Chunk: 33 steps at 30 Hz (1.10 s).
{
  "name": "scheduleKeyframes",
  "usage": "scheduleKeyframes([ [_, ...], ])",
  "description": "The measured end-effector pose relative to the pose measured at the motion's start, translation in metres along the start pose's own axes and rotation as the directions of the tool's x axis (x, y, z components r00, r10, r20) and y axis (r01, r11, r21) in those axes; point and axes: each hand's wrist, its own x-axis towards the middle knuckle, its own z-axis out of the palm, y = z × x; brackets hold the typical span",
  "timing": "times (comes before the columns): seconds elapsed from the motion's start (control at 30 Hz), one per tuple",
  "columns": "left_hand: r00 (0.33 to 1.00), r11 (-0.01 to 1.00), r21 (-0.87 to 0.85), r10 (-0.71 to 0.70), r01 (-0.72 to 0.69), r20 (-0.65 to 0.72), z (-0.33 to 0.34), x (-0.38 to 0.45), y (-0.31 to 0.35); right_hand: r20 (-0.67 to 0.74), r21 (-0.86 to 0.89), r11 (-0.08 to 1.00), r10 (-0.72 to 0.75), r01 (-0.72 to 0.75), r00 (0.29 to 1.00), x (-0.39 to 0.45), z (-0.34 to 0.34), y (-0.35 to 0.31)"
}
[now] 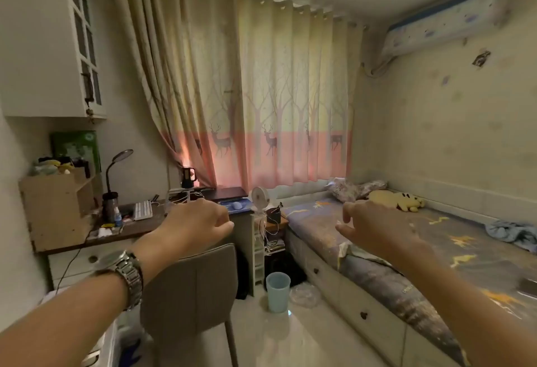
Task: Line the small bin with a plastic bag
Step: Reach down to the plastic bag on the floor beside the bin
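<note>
So I'm standing in my room with both arms stuck out in front of me and nothing in either hand yet. My left hand (200, 221) is curled into a loose fist, empty, hovering over the back of the grey chair (189, 288). My right hand (374, 227) is open with the fingers spread and drooping, out over the near edge of the bed (436, 265).

The small bin (278, 291) is the pale blue one on the floor, standing upright with its mouth facing up, tucked in the gap between the desk (139, 227) on the left and the bed drawers on the right. It looks bare inside, no liner that I can see. Right beside it on its right, maybe touching, there's a crumpled clear plastic bag (305, 295) lying on the tiles.

Main thing: both of those sit well below my hands and farther out, roughly midway between them. The bag lies on the bed side, so my right hand looks like the handier one to drop down for it, and I'd have to crouch or step forward. The chair blocks the left side a bit.
</note>
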Motion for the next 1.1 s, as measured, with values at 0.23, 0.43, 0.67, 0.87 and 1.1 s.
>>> scheduleKeyframes([
  [0.23, 0.999, 0.998, 0.053, 0.017, -0.019, 0.032, 0.058, 0.09, -0.036, -0.01, 0.0, 1.0, 0.004, -0.004, 1.0, 0.098, 0.068, 0.016],
  [0.43, 0.995, 1.0, 0.018, 0.001, -0.003, 0.099, 0.109, 0.133, -0.071, 0.001, 0.018, 0.998, -0.062, 0.062, 0.998, 0.172, 0.132, -0.003],
  [0.67, 0.992, 0.998, 0.012, 0.063, -0.064, 0.113, 0.161, 0.207, -0.112, 0.063, 0.043, 0.999, -0.017, 0.015, 0.998, 0.235, 0.207, -0.015],
  [0.87, 0.979, 0.985, -0.019, 0.171, -0.17, 0.115, 0.226, 0.28, -0.15, 0.106, -0.001, 0.999, 0.044, -0.044, 0.993, 0.292, 0.265, -0.025],
  [1.1, 0.955, 0.964, -0.096, 0.261, -0.249, 0.139, 0.278, 0.369, -0.18, 0.066, -0.003, 0.986, 0.167, -0.167, 0.984, 0.346, 0.306, -0.015],
])
